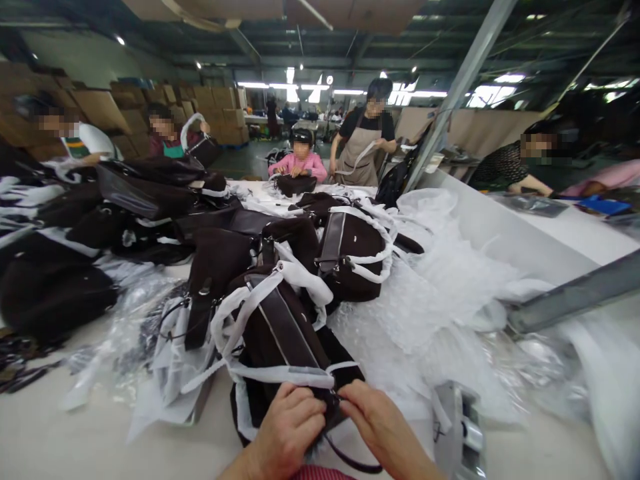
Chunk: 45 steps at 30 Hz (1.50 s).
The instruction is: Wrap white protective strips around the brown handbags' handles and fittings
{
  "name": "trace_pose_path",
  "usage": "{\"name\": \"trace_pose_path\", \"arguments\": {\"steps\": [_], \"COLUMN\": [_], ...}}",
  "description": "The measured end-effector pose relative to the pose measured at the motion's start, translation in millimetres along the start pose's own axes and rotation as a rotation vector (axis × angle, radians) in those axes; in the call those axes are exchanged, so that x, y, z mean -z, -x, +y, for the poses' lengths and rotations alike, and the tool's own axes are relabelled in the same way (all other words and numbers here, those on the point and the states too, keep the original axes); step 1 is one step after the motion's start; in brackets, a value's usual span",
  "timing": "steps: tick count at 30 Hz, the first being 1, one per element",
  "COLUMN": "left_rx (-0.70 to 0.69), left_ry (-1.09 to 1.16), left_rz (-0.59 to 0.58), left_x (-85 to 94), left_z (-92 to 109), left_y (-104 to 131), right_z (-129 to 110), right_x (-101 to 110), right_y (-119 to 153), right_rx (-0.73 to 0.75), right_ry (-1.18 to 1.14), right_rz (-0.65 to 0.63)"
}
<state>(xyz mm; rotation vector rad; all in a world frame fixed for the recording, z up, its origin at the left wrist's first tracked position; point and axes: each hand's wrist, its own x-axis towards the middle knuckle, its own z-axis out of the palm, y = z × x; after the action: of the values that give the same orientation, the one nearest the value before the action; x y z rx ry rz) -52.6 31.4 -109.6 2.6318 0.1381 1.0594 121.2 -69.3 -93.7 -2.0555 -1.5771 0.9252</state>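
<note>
A dark brown handbag [287, 313] lies in front of me, its handles wrapped in white protective paper [273, 375]. My left hand [293, 423] is closed on the near end of the bag, fingers curled over its edge. With thumb and forefinger pinched, my right hand [373, 417] grips a small part at the bag's right corner, by a metal fitting; the part itself is too small to make out. A thin dark strap [353, 460] loops down below my hands. More dark handbags [350, 250] with wrapped handles lie just beyond.
Clear plastic bags [425, 287] heap up on the right. A grey metal tape dispenser [460, 430] stands near my right hand. A slanted metal post [580, 290] crosses at the right. Dark bags [145, 187] pile up on the left. Several people work around the table [45, 427].
</note>
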Motion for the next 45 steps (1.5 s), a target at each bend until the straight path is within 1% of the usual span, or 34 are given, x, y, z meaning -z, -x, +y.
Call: {"name": "trace_pose_path", "arguments": {"steps": [2,6,8,11,14,16,18,21,24,26,28,31,32,33,34,35,36,38,39,40,41,42,45], "left_rx": [-0.022,-0.125,-0.169,-0.182,-0.176,-0.164,-0.145,-0.139,-0.133,-0.111,-0.083,-0.095,-0.08,-0.032,0.063,0.207,0.395,0.805,0.972,1.102,1.188,1.235,1.285], "left_ry": [0.044,0.062,0.063,0.129,0.218,0.256,0.274,0.268,0.224,0.189,0.163,0.147,0.144,0.159,0.207,0.3,0.44,0.806,0.99,1.151,1.287,1.395,1.611], "left_rz": [-0.042,-0.206,-0.259,-0.323,-0.363,-0.361,-0.355,-0.327,-0.295,-0.273,-0.245,-0.183,-0.162,-0.156,-0.171,-0.21,-0.269,-0.394,-0.43,-0.429,-0.397,-0.341,-0.172], "left_x": [5.2,15.1,16.5,12.3,3.1,-2.1,-4.7,-4.5,-1.7,2.9,11.4,29.3,34.7,38.7,40.6,40.1,36.8,22.7,12.7,1.7,-9.8,-20.8,-46.1], "left_z": [-3,-8,-10,-14,-19,-23,-26,-27,-24,-20,-16,-7,-4,-1,3,6,9,15,17,19,21,22,26], "left_y": [-2,-9,-13,-19,-20,-20,-19,-21,-19,-13,-2,21,30,38,47,54,61,71,75,78,80,80,79], "right_z": [-1,-7,-8,-5,-3,-6,-12,-19,-20,-19,-19,-21,-21,-22,-22,-22,-22,-19,-17,-15,-13,-10,-5], "right_x": [-1,-7,-13,-30,-53,-66,-72,-73,-71,-70,-69,-66,-64,-63,-62,-61,-60,-61,-63,-65,-67,-69,-76], "right_y": [1,9,14,22,29,32,34,34,33,33,34,36,36,37,37,38,38,39,40,41,41,42,43], "right_rx": [0.011,0.027,0.06,0.084,0.053,0.019,-0.004,-0.006,-0.004,0.023,0.058,0.083,0.091,0.103,0.118,0.133,0.151,0.18,0.189,0.194,0.192,0.18,0.108], "right_ry": [0.054,0.165,0.179,0.184,0.277,0.358,0.4,0.469,0.576,0.58,0.54,0.486,0.478,0.474,0.47,0.466,0.459,0.435,0.416,0.39,0.36,0.327,0.233], "right_rz": [0.059,0.145,0.187,0.224,0.248,0.291,0.324,0.335,0.355,0.364,0.345,0.31,0.308,0.308,0.309,0.308,0.299,0.272,0.254,0.232,0.213,0.199,0.169]}}
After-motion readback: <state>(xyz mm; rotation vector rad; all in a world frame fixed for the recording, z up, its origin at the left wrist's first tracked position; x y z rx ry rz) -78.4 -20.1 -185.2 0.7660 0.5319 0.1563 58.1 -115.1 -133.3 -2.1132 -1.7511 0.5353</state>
